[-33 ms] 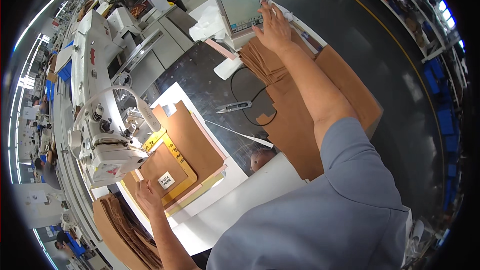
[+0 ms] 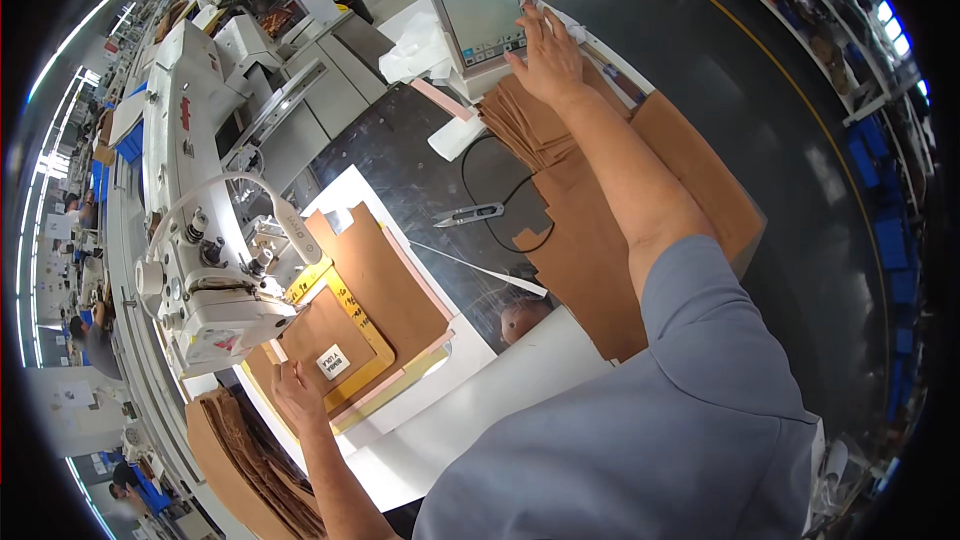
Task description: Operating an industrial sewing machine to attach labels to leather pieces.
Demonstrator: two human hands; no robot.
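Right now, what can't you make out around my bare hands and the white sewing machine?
All in the head view:
Underside of the left hand: hidden by the hand itself.
Fingertips of the right hand: angle hides whether they touch the pale-framed rectangular screen.
Needle of the white sewing machine: too small, lost in glare.
Stack of flat brown pieces: cut off by the bottom edge.
Spread brown sheets: partly hidden by the right forearm.
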